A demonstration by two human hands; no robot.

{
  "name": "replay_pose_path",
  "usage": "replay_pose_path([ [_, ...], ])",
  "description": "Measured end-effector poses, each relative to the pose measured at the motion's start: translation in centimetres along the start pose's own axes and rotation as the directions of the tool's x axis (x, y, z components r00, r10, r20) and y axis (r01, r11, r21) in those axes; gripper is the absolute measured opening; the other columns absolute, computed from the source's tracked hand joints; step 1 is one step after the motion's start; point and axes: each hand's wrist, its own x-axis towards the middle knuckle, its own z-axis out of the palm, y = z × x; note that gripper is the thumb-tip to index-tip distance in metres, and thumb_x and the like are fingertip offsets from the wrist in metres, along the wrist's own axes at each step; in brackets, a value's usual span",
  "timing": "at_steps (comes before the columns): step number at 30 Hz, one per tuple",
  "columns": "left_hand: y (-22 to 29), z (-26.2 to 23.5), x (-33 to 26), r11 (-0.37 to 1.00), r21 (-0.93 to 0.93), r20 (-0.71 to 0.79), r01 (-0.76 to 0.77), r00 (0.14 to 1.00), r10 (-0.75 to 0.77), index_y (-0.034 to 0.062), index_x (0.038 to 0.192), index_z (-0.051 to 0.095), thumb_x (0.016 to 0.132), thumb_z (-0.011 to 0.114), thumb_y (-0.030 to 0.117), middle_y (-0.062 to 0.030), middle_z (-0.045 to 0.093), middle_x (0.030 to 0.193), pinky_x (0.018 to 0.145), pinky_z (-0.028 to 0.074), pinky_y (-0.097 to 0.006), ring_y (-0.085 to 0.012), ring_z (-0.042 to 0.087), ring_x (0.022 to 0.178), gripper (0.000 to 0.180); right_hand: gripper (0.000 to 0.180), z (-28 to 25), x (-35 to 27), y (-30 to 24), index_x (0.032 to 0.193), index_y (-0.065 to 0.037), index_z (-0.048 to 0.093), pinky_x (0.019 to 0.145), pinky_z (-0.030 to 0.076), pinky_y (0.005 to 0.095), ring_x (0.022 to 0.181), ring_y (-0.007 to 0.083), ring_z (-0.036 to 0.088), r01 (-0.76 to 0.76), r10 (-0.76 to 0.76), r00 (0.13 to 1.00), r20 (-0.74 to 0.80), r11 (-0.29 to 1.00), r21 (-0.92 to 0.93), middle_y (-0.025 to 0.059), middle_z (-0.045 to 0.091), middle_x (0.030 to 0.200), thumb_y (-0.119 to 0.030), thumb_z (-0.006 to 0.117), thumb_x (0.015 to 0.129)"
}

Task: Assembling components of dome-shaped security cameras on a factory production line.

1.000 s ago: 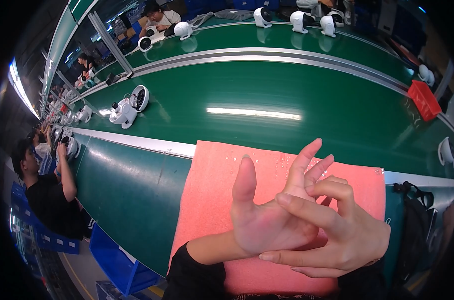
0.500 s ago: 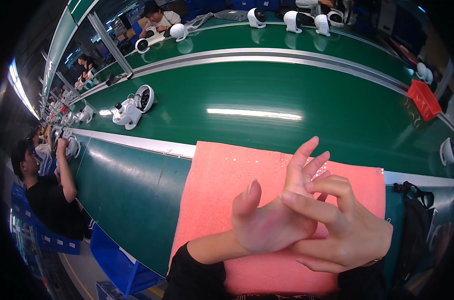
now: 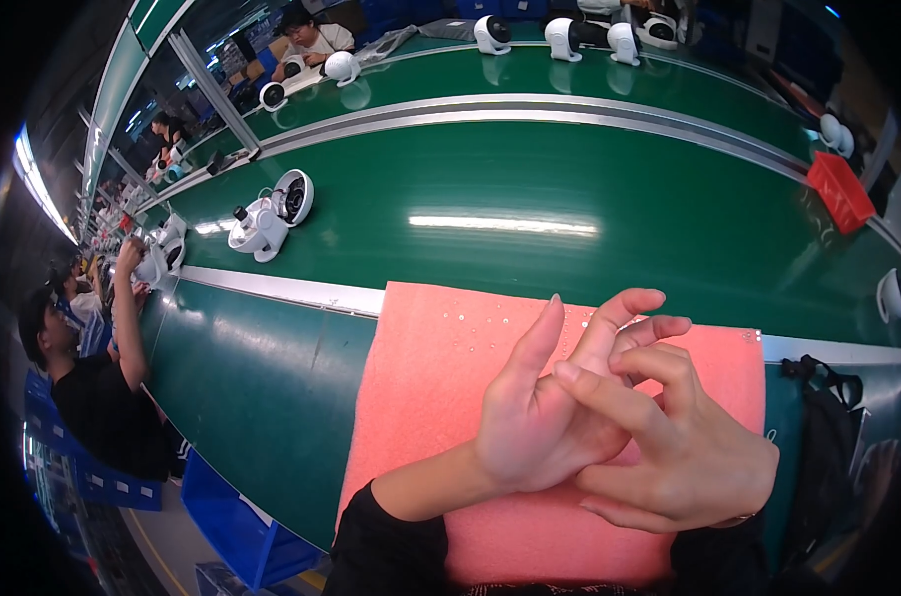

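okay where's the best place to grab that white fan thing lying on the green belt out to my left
Probably by the white fan's round head ring, the part tilted up off the green belt, coming from above with the left hand, which is the nearer one. The rim looks graspable; the lower body lies flat and irregular, with small parts sticking out.

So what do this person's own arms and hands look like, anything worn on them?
Both hands are bare, no gloves. The left hand comes out of a dark, black-looking long sleeve pushed partway up the forearm. The right hand has a similar dark cuff at the wrist. No rings are visible.
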Motion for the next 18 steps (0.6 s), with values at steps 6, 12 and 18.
replay_pose_path([
  [6, 0.0, -0.3, 0.2, 1.0, 0.027, -0.015, -0.009, 1.0, 0.009, 0.012, 0.135, 0.025, 0.087, 0.016, 0.063, -0.018, 0.027, 0.135, 0.102, 0.025, -0.043, -0.0293, 0.031, 0.123, 0.07, 0.022, 0.2, -0.1, 0.2, 0.075, -0.017, 0.066, 0.084, 0.039, 0.0422, 0.105, 0.0365, 0.034, 0.008, -0.008, 1.0, -0.016, 1.0, 0.0, 0.0146, 0.034, 0.133, -0.021, 0.074, 0.055],
  [12, 2.0, -9.9, 2.5, 0.964, 0.265, 0.236, -0.028, 0.971, -0.037, 0.0067, 0.132, 0.032, 0.083, 0.023, 0.067, -0.0193, 0.036, 0.134, 0.099, 0.032, -0.044, -0.0291, 0.041, 0.117, 0.078, 0.019, 2.4, 1.5, 3.2, 0.08, -0.011, 0.065, 0.083, 0.041, 0.0422, 0.103, 0.03, 0.046, -0.065, 0.072, 0.997, -0.028, 0.974, 0.217, 0.0139, 0.051, 0.115, -0.018, 0.07, 0.063],
  [18, 3.4, -14.2, 2.9, 0.978, 0.063, -0.178, -0.2, 0.962, 0.208, 0.0158, 0.139, 0.029, 0.083, 0.038, 0.059, -0.0152, 0.037, 0.136, 0.094, 0.036, -0.04, -0.0235, 0.046, 0.109, 0.071, 0.013, 9.4, 0.7, 11.7, 0.076, -0.001, 0.06, 0.06, 0.046, 0.0367, 0.066, 0.0272, 0.059, -0.538, 0.582, 0.813, -0.019, 0.763, 0.36, 0.0114, 0.06, 0.077, -0.013, 0.059, 0.074],
])
